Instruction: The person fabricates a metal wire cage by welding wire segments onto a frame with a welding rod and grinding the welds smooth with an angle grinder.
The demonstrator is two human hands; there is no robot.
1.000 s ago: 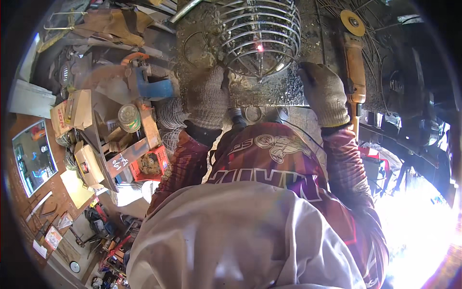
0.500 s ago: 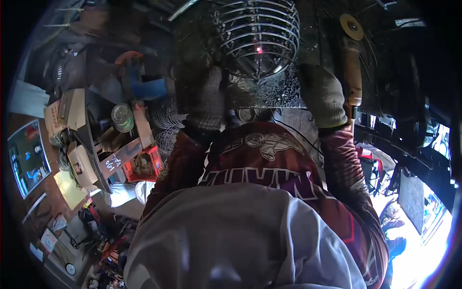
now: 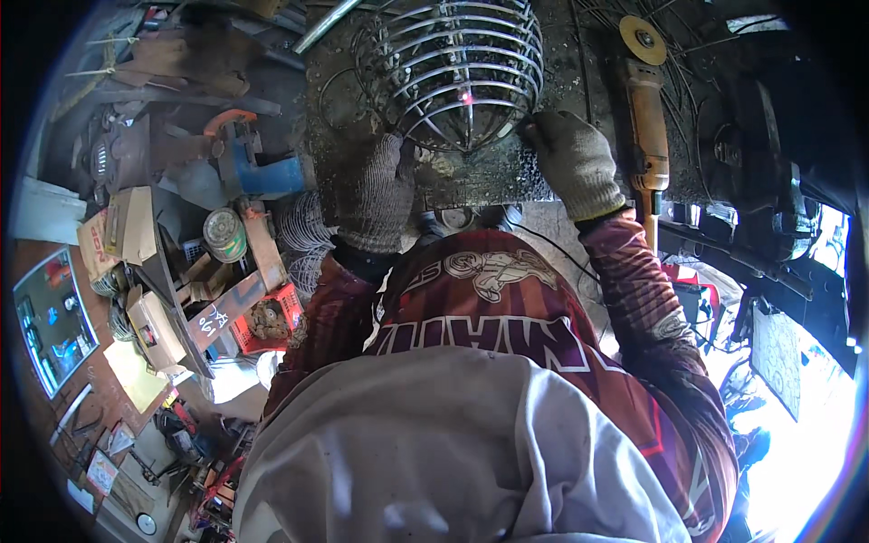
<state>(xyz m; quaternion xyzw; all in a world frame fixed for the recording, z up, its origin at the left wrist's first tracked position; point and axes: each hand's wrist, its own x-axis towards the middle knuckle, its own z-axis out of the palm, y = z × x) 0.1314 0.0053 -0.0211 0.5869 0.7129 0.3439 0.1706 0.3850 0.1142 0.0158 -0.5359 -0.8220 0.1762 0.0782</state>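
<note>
A dome-shaped cage of bent metal wire (image 3: 460,68) lies on the dark, scarred workbench top (image 3: 493,185) in front of me. A small reddish spot shines on its middle rib. Both my hands wear knitted work gloves. My left hand (image 3: 376,195) is closed at the cage's near left edge, its fingertips partly in shadow. At the near right edge, my right hand (image 3: 577,163) has its fingers bent in against the wire rim; their tips are partly hidden.
An angle grinder (image 3: 647,127) with a yellow disc lies right of the cage, among loose wires. A metal tube (image 3: 328,24) lies at the far left. Left of the bench are a blue metal tool (image 3: 267,172), a tin can (image 3: 224,233) and a red crate (image 3: 270,319).
The picture is brighter, and the whole view has shifted slightly. My right hand is nearer the cage's rim. My left hand stays by the left edge.
</note>
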